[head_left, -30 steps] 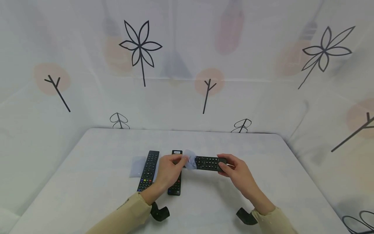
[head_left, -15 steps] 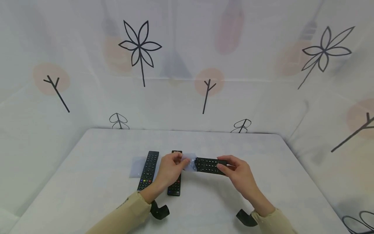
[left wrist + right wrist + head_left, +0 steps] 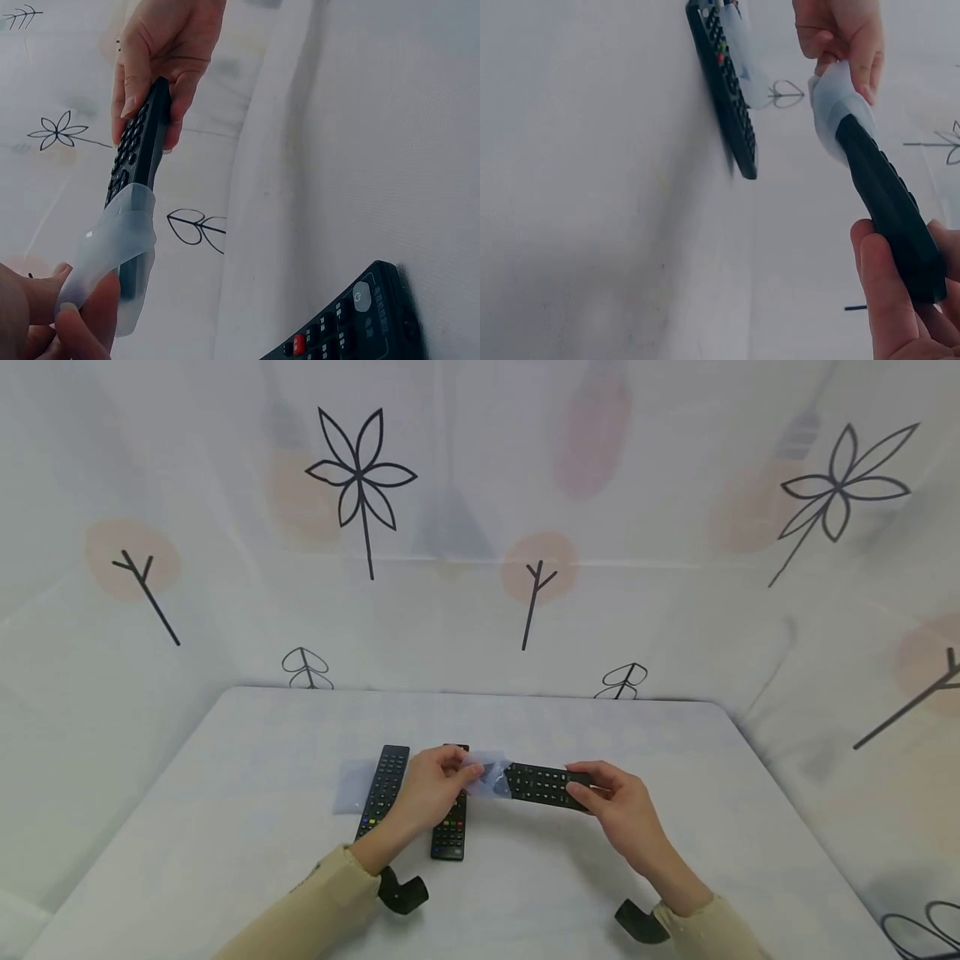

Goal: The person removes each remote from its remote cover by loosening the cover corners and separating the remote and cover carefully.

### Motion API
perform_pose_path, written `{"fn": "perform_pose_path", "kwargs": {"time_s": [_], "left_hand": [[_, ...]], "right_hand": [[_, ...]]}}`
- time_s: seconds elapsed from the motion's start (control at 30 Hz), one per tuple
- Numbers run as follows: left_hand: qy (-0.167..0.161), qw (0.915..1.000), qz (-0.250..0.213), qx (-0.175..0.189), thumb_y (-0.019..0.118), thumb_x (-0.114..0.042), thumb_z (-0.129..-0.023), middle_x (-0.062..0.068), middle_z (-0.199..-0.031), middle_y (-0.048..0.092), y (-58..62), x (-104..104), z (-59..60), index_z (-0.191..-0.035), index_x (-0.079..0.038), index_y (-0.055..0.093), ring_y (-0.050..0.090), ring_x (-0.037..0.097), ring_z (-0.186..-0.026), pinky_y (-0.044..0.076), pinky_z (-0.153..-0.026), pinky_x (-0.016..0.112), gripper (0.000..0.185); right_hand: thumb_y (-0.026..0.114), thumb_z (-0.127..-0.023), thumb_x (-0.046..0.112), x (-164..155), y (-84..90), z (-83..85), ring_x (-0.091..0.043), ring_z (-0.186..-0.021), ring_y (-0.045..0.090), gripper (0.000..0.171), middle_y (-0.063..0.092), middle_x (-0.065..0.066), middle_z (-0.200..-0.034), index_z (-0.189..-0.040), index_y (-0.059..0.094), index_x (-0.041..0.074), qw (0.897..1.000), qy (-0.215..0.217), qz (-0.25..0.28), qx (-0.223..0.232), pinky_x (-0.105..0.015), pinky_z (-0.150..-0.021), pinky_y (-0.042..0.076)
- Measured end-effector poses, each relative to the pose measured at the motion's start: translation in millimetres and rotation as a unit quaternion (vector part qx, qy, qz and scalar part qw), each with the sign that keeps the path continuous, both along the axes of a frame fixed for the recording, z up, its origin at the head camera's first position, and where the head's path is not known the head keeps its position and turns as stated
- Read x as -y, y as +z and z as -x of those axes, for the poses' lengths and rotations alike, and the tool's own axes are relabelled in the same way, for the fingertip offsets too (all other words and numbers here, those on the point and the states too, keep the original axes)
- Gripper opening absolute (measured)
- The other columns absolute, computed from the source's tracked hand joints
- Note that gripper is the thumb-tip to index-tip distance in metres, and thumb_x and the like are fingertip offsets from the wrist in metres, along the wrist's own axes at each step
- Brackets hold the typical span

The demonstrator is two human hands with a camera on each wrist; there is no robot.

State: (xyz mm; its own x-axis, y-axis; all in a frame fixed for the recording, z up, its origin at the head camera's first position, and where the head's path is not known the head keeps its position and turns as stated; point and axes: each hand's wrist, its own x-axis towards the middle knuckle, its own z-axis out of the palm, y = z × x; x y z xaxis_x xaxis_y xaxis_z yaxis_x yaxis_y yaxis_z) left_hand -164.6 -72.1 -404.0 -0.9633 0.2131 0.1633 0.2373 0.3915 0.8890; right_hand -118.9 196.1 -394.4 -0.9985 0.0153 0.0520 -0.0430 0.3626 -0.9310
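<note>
Held above the bench, a black remote lies roughly level between the two hands, its keypad up, and over the last second it has slid a little toward 3 o'clock while a clear plastic sleeve has stayed at its 9 o'clock end. The right hand is clenched round the 3 o'clock end of the remote, thumb on top and fingers beneath, and has drifted slightly rightward with it. The left hand pinches the loose end of the sleeve between thumb and fingertips; it has hardly moved. From the left wrist the sleeve covers only the nearest part of the remote, with most of the keys bare, and from the right wrist the sleeve bunches at the far tip of the remote. The widening gap between the hands reads as the sleeve being drawn along the body, with only the last stretch still covered. Two other remotes lie flat on the bench under and beside the left hand: one at its 9 o'clock, resting partly on a flat clear sleeve, and a middle one partly hidden by the hand.
</note>
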Motion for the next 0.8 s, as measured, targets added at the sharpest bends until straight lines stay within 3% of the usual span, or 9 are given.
{"fn": "perform_pose_path", "kwargs": {"time_s": [0.2,0.43,0.57,0.8], "left_hand": [[-0.005,0.9999,-0.006,-0.006,0.071,-0.020,-0.094,-0.002,-0.079,0.069,1.1,3,1.1,-0.091,-0.010,0.070,0.061,0.023,-0.065,0.044,-0.053,0.025,0.010],[-0.014,0.9999,0.003,0.000,0.069,-0.017,-0.095,-0.003,-0.073,0.065,2.9,5,0.4,-0.093,-0.012,0.069,0.050,0.011,-0.051,0.042,-0.047,0.026,0.006],[-0.019,0.9998,0.004,0.001,0.069,-0.017,-0.095,-0.003,-0.076,0.067,3.1,5,0.4,-0.093,-0.012,0.069,0.052,0.012,-0.054,0.042,-0.048,0.026,0.006],[-0.029,0.9994,-0.007,0.016,0.068,-0.016,-0.096,-0.001,-0.085,0.070,3.9,7,-0.1,-0.094,-0.010,0.069,0.064,0.032,-0.074,0.046,-0.053,0.027,0.006]], "right_hand": [[0.068,-0.094,0.005,-7,-2.4,1.5,-0.025,-0.098,0.068,0.029,0.063,-0.018,-0.121,-0.122,0.065,0.001,1.000,-0.001,-0.003,-0.001,-0.029,-0.078,0.057],[0.068,-0.094,0.005,-12,-2.2,0.3,-0.027,-0.103,0.066,0.031,0.061,-0.019,-0.124,-0.125,0.064,0.000,1.000,0.004,0.001,0.008,-0.030,-0.079,0.057],[0.067,-0.094,0.004,-15,-1.9,-0.9,-0.025,-0.101,0.066,0.031,0.062,-0.019,-0.124,-0.124,0.064,0.000,1.000,0.004,0.004,0.009,-0.029,-0.079,0.057],[0.067,-0.094,0.003,-18,-3.5,-2.6,-0.023,-0.100,0.067,0.030,0.062,-0.020,-0.122,-0.123,0.064,0.000,1.000,0.011,0.011,0.007,-0.029,-0.079,0.056]]}}
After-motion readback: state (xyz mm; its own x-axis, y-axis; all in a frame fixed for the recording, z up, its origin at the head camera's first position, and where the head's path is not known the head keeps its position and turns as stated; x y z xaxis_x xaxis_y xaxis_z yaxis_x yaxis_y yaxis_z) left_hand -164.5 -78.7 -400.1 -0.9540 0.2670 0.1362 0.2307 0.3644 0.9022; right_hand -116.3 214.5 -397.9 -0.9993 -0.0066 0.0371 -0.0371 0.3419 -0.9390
